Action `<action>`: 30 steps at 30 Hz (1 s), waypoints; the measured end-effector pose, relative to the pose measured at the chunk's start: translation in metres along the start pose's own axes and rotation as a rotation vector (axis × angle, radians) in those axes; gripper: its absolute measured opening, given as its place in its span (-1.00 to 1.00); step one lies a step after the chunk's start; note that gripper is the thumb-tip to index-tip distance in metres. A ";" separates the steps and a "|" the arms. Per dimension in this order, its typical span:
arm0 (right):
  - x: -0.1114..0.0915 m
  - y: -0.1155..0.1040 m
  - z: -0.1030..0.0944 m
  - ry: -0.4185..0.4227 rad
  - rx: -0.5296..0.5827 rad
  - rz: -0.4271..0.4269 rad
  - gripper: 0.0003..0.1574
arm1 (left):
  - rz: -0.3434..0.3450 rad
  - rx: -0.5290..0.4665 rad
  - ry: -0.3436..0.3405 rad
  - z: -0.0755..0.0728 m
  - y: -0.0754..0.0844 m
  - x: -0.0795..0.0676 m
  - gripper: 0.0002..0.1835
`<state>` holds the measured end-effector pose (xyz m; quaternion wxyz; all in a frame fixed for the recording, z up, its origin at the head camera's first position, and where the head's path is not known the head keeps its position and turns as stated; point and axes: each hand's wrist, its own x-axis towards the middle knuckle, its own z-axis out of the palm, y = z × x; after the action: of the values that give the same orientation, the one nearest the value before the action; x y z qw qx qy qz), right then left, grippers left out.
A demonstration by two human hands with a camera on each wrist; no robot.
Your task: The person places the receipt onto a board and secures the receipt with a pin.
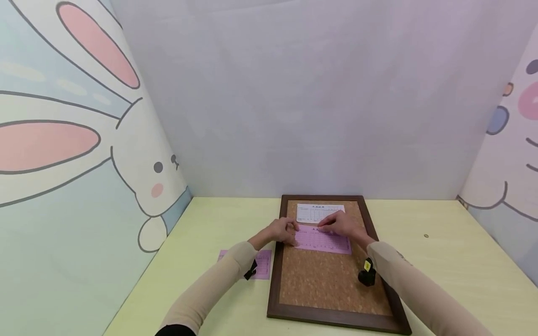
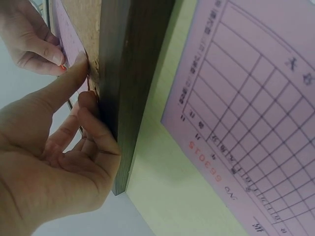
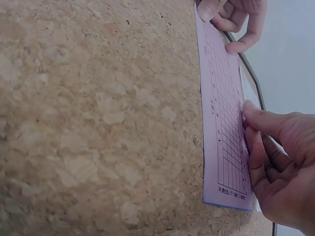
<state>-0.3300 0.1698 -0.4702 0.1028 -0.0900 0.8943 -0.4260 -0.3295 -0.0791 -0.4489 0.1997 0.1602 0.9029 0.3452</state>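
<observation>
Pink slip [image 1: 321, 241] lies on corkboard [image 1: 328, 284], long axis crosswise, right end slightly nearer the person. Left grip [image 1: 283, 230], unclenched, presses the slip's left end; right grip [image 1: 343, 225] pinches a red bit [image 2: 63, 67] by its top edge.

Place, as I read it over my feed: a small screened table booth, its looks those of a staged recording corner; which kind of building holds it, I cannot tell. Back: one plain pale grey-lilac sheet [image 1: 315, 93], lightly creased. Left: one pale blue wall panel [image 1: 84, 233], printed with a cartoon rabbit [image 1: 143, 177]. Right: a second cartoon panel [image 1: 521, 186], partly in view. Base: one pale yellow tabletop [image 1: 445, 280], meeting all three. Office-type goods: one framed cork board [image 1: 328, 284]; gridded paper slips [image 1: 323, 242], white and pink, one bearing a red serial number [image 2: 206, 162].
</observation>
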 end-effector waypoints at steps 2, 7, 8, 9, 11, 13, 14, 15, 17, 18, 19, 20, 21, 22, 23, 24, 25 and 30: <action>0.001 0.000 0.001 0.006 -0.015 0.004 -0.80 | 0.003 0.001 0.001 0.000 -0.001 0.001 -0.65; -0.003 0.001 0.003 0.006 -0.016 0.001 -0.79 | 0.012 -0.010 -0.001 0.004 -0.002 0.000 -0.65; -0.004 0.001 0.004 0.002 -0.011 -0.002 -0.78 | 0.011 -0.011 -0.003 0.004 -0.002 -0.001 -0.65; -0.005 0.002 0.004 -0.001 -0.006 -0.005 -0.78 | 0.011 -0.010 -0.001 0.004 -0.003 -0.002 -0.65; -0.005 0.001 0.005 -0.004 0.003 -0.005 -0.78 | 0.007 -0.001 0.000 0.005 -0.004 -0.002 -0.65; -0.004 0.000 0.007 -0.003 0.000 -0.007 -0.79 | 0.008 0.006 0.005 0.005 -0.005 -0.002 -0.65; -0.004 -0.001 0.008 -0.003 -0.007 -0.009 -0.79 | 0.006 0.010 0.010 0.004 -0.006 -0.002 -0.65; -0.004 -0.002 0.008 -0.001 -0.019 -0.015 -0.80 | 0.008 0.013 0.013 0.004 -0.006 -0.002 -0.65; -0.004 -0.005 0.008 0.008 -0.045 -0.016 -0.81 | 0.012 0.009 0.021 0.004 -0.006 -0.003 -0.65; -0.005 -0.006 0.008 0.013 -0.064 -0.013 -0.82 | 0.013 0.006 0.022 0.004 -0.006 -0.003 -0.66; -0.005 -0.008 0.008 0.018 -0.083 -0.010 -0.83 | 0.013 0.003 0.022 0.004 -0.006 -0.003 -0.66; -0.005 -0.009 0.008 0.023 -0.092 0.000 -0.83 | 0.012 -0.003 0.021 0.005 -0.006 -0.003 -0.66; -0.005 -0.010 0.008 0.027 -0.108 0.002 -0.84 | 0.013 -0.008 0.019 0.005 -0.006 -0.003 -0.66; -0.005 -0.010 0.007 0.030 -0.114 0.008 -0.84 | 0.013 -0.011 0.019 0.005 -0.007 -0.003 -0.66; -0.006 -0.011 0.007 0.033 -0.124 0.005 -0.84 | 0.013 -0.013 0.017 0.005 -0.006 -0.003 -0.66; -0.006 -0.011 0.006 0.035 -0.126 0.005 -0.84 | 0.014 -0.012 0.017 0.005 -0.006 -0.003 -0.66; -0.005 -0.011 0.006 0.039 -0.126 0.003 -0.84 | 0.016 -0.013 0.018 0.005 -0.006 -0.003 -0.66; -0.003 -0.012 0.006 0.056 -0.131 0.003 -0.88 | 0.023 -0.008 0.027 0.004 -0.005 -0.005 -0.66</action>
<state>-0.3243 0.1586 -0.4640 0.0721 -0.0833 0.9230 -0.3686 -0.3242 -0.0826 -0.4537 0.1840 0.1651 0.9023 0.3531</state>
